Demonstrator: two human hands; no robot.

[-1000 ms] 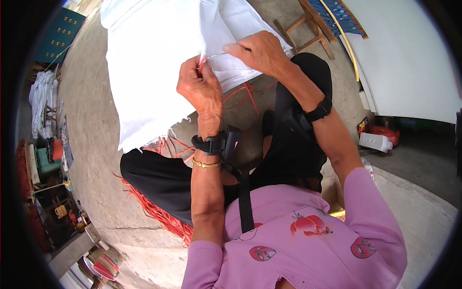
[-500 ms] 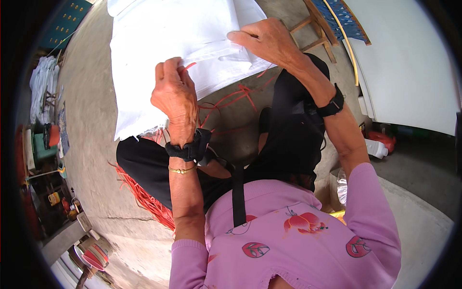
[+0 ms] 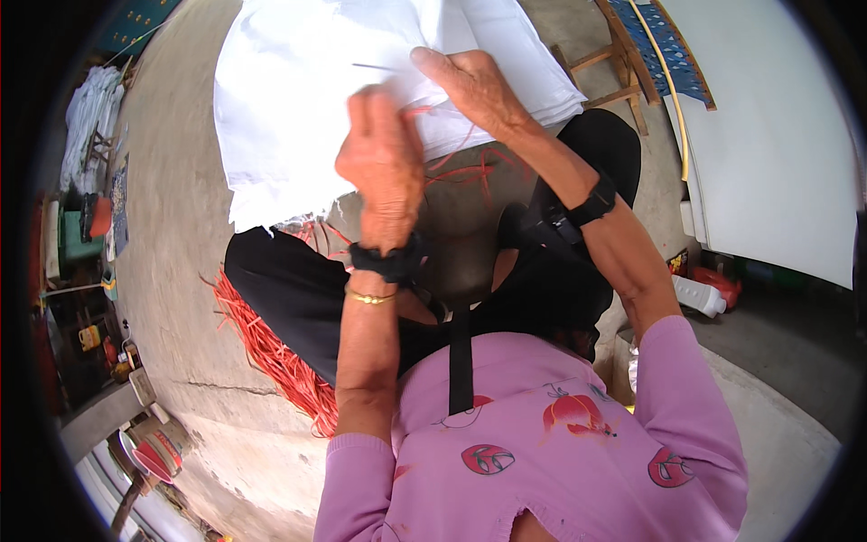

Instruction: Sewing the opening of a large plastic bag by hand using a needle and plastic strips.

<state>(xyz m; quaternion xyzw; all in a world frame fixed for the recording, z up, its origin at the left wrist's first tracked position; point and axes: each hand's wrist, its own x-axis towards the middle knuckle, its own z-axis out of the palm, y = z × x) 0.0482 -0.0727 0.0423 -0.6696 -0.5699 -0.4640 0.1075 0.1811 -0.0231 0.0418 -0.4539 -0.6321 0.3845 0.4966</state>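
While white cloth [image 3: 289, 99] spreads out, its near edge is crowded

Left hand [image 3: 384, 140], blurred, sits near right hand [image 3: 479, 88]; how open either grip is, or what it holds, I cannot tell. Concrete floor [image 3: 172, 181] borders the cloth leftward, a wooden-framed seat [image 3: 625, 50] rightward.

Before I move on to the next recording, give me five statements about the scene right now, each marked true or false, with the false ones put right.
1. The left hand and the right hand both show against a white cloth. True.
2. The right wrist is bare. False: it wears a black strap.
3. The bundle at the person's left is blue. False: it is a bundle of red strips.
4. A thin dark rod shows just left of the right thumb. True.
5. A gold bracelet circles the left wrist. True.
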